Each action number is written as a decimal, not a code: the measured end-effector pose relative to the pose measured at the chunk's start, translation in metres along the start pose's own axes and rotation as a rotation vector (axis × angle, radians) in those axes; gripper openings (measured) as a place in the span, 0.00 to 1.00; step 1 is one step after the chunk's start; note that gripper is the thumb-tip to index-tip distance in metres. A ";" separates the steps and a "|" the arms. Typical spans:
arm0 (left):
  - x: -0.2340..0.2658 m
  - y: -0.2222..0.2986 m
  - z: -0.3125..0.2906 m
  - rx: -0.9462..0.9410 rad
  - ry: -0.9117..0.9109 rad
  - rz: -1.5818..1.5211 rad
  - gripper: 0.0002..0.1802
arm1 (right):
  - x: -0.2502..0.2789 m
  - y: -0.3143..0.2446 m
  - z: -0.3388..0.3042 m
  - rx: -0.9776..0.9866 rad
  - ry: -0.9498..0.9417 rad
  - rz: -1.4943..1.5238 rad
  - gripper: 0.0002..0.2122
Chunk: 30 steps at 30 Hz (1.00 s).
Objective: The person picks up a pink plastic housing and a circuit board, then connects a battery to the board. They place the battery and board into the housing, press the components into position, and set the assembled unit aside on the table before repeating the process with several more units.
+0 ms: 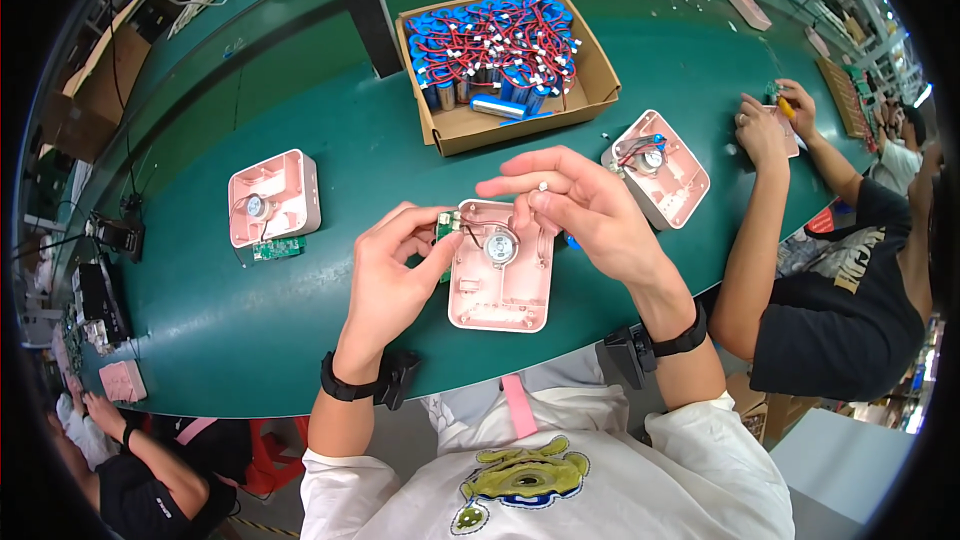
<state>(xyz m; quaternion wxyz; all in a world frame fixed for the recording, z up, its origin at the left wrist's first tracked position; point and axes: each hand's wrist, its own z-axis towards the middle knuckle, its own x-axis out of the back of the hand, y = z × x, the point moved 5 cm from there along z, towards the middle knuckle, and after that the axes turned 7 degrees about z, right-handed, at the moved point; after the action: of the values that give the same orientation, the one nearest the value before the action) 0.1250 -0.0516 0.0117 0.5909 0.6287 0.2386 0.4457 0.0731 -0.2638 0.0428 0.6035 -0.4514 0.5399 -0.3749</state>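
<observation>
Before me on the green table lies an open pink plastic housing [498, 308], with a round silver speaker [500, 247] and thin wires inside. My left hand [392, 268] is closed at the housing's upper left corner, pinching a small green circuit board [447, 228] between thumb and fingers. Over the upper right corner, my right hand [588, 208] pinches a small white connector [543, 187] between thumb and index finger, its other fingers stretched out. A bit of something blue [572, 241] shows beneath that hand; the rest of it is hidden.
A cardboard box [460, 140] of blue batteries with red and black leads stands beyond the housing. Similar pink housings lie left [304, 202] and right [690, 172]. A co-worker's hands [765, 130] work at the far right; another person's arm [150, 455] shows lower left. A dark post [360, 5] rises behind.
</observation>
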 end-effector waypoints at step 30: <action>0.001 0.001 0.000 -0.035 0.079 0.039 0.14 | -0.004 -0.015 -0.012 -0.012 0.216 -0.205 0.07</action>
<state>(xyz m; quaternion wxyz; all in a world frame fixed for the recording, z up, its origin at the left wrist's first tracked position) 0.1256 -0.0511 0.0131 0.5832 0.6046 0.2417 0.4858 0.0612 -0.2667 0.0584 0.4977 -0.4647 0.5551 -0.4778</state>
